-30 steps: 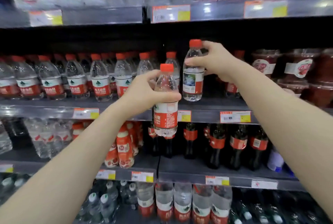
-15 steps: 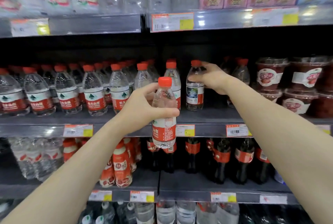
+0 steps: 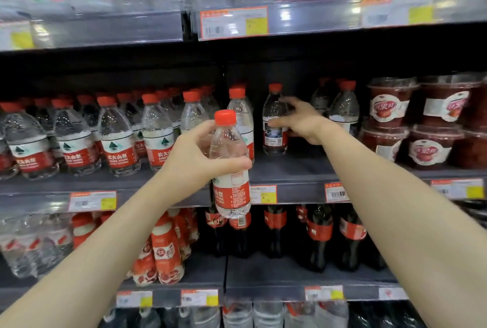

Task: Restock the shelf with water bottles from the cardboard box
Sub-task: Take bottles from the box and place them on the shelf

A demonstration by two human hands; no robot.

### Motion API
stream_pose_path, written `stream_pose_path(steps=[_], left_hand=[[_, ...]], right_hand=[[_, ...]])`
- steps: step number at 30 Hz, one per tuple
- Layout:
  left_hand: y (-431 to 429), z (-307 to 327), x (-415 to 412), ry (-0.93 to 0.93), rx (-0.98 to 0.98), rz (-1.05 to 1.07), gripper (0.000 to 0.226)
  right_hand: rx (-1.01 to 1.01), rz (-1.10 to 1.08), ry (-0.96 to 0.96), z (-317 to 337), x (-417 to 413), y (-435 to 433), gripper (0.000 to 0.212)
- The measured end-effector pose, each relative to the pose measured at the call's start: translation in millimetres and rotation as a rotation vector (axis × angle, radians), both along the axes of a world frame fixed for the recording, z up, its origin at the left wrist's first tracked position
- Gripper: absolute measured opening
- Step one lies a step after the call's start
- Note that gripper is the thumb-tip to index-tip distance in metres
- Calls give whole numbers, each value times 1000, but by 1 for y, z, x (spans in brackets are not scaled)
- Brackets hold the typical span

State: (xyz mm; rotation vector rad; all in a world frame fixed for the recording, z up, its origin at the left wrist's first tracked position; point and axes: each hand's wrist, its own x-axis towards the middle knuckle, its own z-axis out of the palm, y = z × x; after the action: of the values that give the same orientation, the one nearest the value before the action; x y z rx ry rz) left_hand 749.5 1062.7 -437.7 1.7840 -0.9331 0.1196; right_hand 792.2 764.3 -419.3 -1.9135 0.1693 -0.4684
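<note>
Head view: the middle shelf (image 3: 297, 173) carries a red-capped row (image 3: 116, 140) of water on its left half, with bare shelf to the right of it. A second ago the right hand (image 3: 307, 123) held the new bottle (image 3: 274, 127) up in the air. That bottle now stands upright on the shelf, just right of the row, and the fingers (image 3: 288, 103) have spread and loosened off it, the thumb tip close by the label. This placement looks finished. The left hand (image 3: 192, 161) grips the second bottle (image 3: 232, 169) around its shoulder, in front of the shelf's edge, probably next in. The cardboard box is out of view.
</note>
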Motion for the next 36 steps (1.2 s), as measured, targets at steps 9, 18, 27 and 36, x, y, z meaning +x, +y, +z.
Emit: stream_pose_path(steps=[9, 18, 27, 36], left_hand=[[-11, 7, 4, 19, 33, -39, 51], [-7, 9, 7, 15, 23, -61, 54], [-4, 7, 18, 1, -1, -54, 59], [-1, 10, 21, -12, -10, -63, 62]], right_hand=[[10, -35, -54, -6, 16, -11, 71], [28, 34, -57, -2, 46, -26, 76], [45, 26, -61, -5, 65, -36, 75], [71, 17, -28, -5, 79, -44, 78]])
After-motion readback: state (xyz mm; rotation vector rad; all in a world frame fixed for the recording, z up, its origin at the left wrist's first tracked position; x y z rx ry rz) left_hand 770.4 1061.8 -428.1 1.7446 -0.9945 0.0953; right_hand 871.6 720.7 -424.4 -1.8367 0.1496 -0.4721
